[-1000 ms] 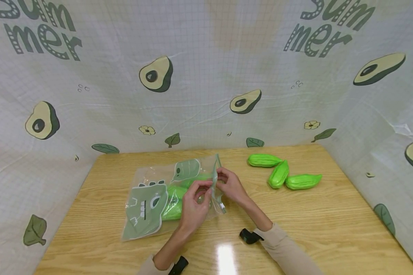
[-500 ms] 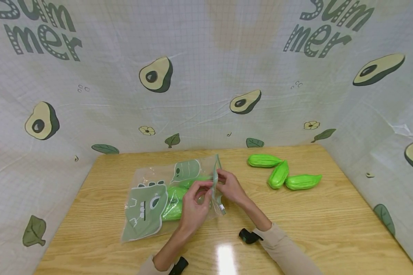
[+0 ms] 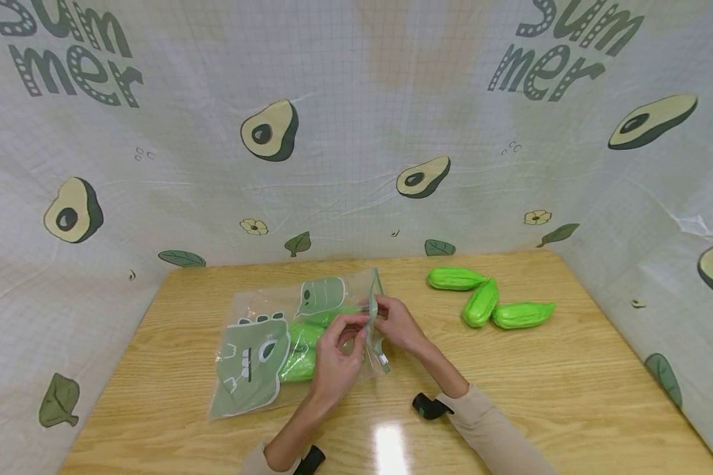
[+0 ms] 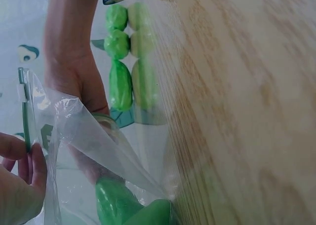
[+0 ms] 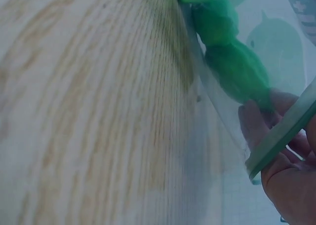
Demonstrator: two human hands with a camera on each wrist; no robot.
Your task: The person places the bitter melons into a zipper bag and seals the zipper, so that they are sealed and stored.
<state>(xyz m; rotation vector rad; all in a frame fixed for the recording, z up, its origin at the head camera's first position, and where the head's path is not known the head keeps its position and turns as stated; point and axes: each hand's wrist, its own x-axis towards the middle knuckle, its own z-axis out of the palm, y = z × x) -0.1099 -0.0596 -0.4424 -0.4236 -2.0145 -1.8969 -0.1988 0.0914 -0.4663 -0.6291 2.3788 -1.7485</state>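
With the fingers of our left hand we are pinching the zip bag by its green-edged mouth. The fingers of our right hand are holding a green gourd by its tip inside that mouth. More bagged gourds are lying left of our fingers; three loose gourds are resting right of them, on the worktop.

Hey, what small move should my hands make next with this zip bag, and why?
I'd probably push your right hand deeper into the zip bag, sliding the nearest green gourd farther in: your right fingers are at its tip, just past the rim your left hand pinches.
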